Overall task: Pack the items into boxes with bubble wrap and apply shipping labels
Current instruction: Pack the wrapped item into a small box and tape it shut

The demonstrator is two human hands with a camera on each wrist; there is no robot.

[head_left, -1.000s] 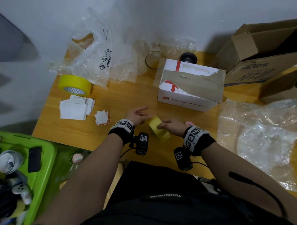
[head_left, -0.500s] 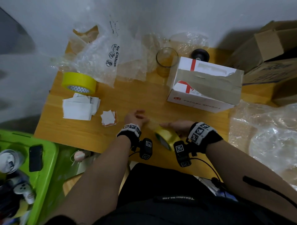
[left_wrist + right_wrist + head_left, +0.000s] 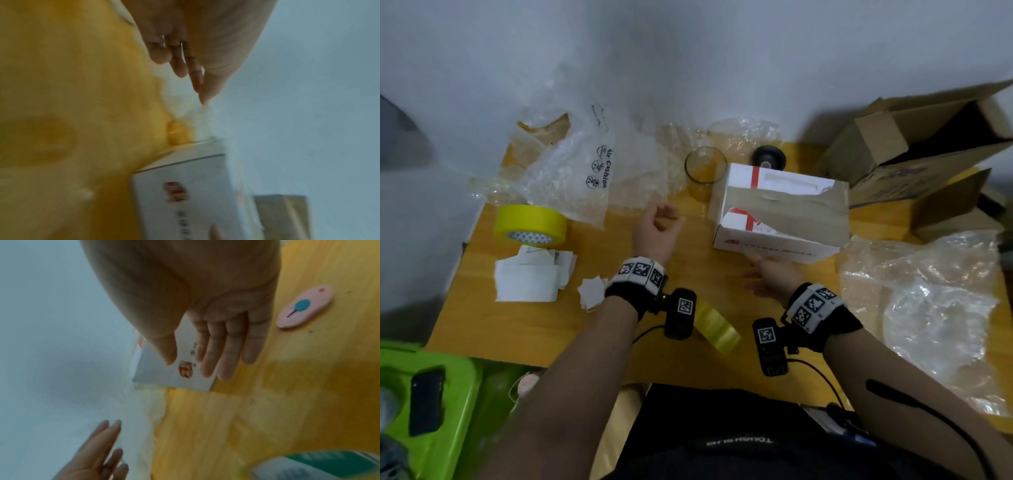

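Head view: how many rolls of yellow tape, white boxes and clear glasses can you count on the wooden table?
Yellow tape rolls: 2 (large tape roll, small tape roll partly behind the wrist camera)
White boxes: 1 (white box)
Clear glasses: 1 (glass)
Total: 4
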